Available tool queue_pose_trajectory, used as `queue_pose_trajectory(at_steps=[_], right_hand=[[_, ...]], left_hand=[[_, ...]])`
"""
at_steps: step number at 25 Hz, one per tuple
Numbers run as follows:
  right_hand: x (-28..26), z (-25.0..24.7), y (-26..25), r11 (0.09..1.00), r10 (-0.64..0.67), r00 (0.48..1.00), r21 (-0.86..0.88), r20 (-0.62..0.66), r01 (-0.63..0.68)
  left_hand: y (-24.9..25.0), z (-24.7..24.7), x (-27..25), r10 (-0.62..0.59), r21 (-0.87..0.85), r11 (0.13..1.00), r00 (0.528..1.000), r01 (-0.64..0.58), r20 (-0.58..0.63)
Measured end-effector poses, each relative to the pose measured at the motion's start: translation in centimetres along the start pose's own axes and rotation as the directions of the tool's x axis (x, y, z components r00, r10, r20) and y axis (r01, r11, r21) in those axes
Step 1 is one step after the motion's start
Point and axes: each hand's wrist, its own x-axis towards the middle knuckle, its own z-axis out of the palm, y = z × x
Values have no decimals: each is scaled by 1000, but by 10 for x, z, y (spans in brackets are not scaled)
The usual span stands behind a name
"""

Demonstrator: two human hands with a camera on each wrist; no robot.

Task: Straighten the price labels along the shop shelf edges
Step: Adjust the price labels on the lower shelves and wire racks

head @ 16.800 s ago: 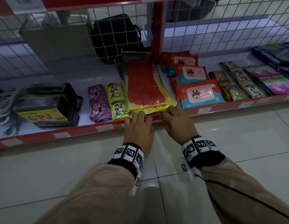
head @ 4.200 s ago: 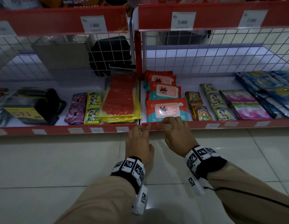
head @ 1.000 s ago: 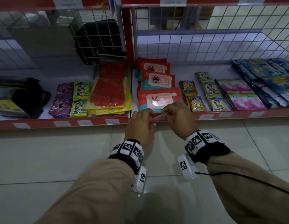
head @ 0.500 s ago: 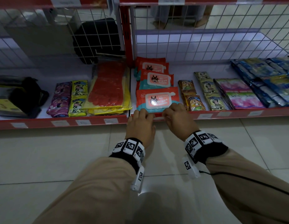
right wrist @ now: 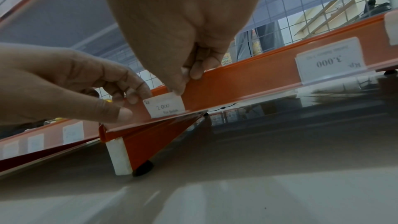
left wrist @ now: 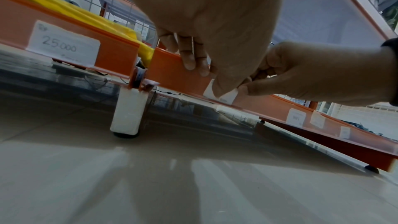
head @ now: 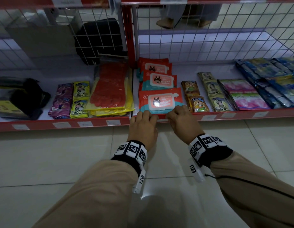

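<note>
A small white paper price label [right wrist: 164,105], handwritten "2.000", sits in the clear strip along the red shelf edge [head: 241,114], directly between two hands at the bottom shelf. The left hand [head: 143,127] is at the label's left end: its fingers are curled over the top of the shelf edge and its thumb presses near the label's lower left corner. The right hand [head: 182,122] is at the label's right end, fingers hooked over the shelf edge and thumb tip pinching the label's upper right corner against the strip. The label is a flat rectangle, slightly tilted in the strip. Further along the shelf edge to the left is another white label reading "25.000" [left wrist: 64,44], and to the right a printed one reading "3.000" [right wrist: 329,60]. Just behind the hands lies a soft orange pack of wipes [head: 160,100] with a glossy white lid; left of it are red rubber gloves [head: 110,89] in yellow plastic. The floor [head: 60,162] is pale glossy tile. A second ago the label was lifted away from the shelf edge between the fingers; now it lies against the strip.
</note>
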Motion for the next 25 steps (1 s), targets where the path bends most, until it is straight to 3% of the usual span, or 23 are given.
queue_pose_trajectory(at_steps=[9,18,21,25], right_hand=[[-3,2,1,1000,1,1000,-3,6,-1],[-21,-11,18,1000,-6,995,-25,-102,3],[-32,-17,34,995,53,993,-82,-108,-62],[-47,-22,60,978,145,983,-133,-114,-160]], left_hand=[[0,-2,-1,0,32,999,1000,-1,16],[1,-4,-4,-10,-2,1000,1000,10,-23],[11,-4,-5,-28,12,1000,999,28,-36],[40,-6,3,69,-24,997,997,-69,-28]])
